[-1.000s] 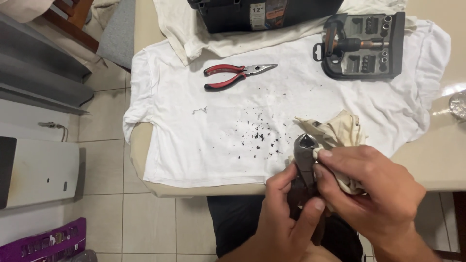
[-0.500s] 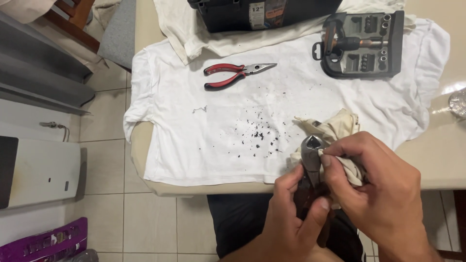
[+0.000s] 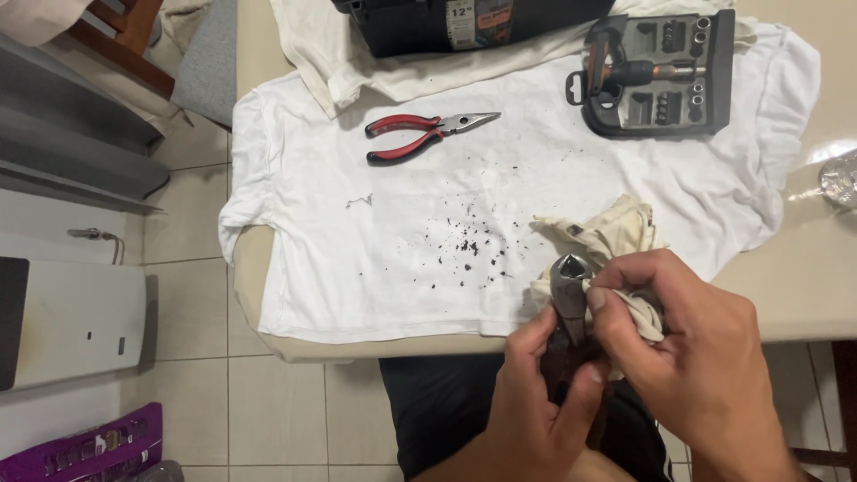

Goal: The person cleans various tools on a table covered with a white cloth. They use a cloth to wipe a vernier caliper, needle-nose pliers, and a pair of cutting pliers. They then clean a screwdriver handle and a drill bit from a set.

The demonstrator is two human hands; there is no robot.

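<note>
at the table edge, left hand [image 3: 536,406] grips pliers [image 3: 569,295]; right hand [image 3: 692,357] pinches rag [image 3: 607,236].

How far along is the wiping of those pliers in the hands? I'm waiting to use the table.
Looks midway. Dark specks lie scattered on the white shirt, so some grime seems off already. In hand: the left hand grips the pliers by the handles while the right hand presses a stained rag against the head. Left: the red-handled pliers lie untouched and the specks are not cleared.

Single head-worn view, looking steeply down, close over table [image 3: 803,286] edge and floor [image 3: 178,393]
</note>
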